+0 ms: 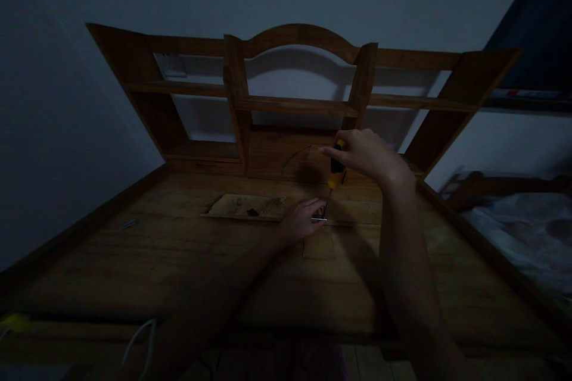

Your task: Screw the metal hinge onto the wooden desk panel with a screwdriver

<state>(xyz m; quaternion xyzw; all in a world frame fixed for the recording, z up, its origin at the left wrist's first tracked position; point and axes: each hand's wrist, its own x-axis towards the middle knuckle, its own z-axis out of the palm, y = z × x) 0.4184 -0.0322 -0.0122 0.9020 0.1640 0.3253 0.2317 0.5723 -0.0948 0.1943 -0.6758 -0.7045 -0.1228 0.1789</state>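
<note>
My right hand (364, 153) grips a screwdriver (334, 175) with a black and yellow handle, held upright with its tip pointing down at a thin wooden board (250, 207) lying on the desk (156, 250). Just beside that tip, my left hand (304, 220) rests on the board with its fingers pinching a small shiny metal piece (319, 218). A small square wooden block (319, 244) lies right in front of the left hand. The room is dim, so fine detail is hard to see.
A wooden hutch with shelves (295, 104) stands at the back of the desk against a pale wall. A thin wire (295, 158) curves on the desk behind the board. A white cable (138, 339) hangs at the front edge. A bed (527, 232) lies to the right.
</note>
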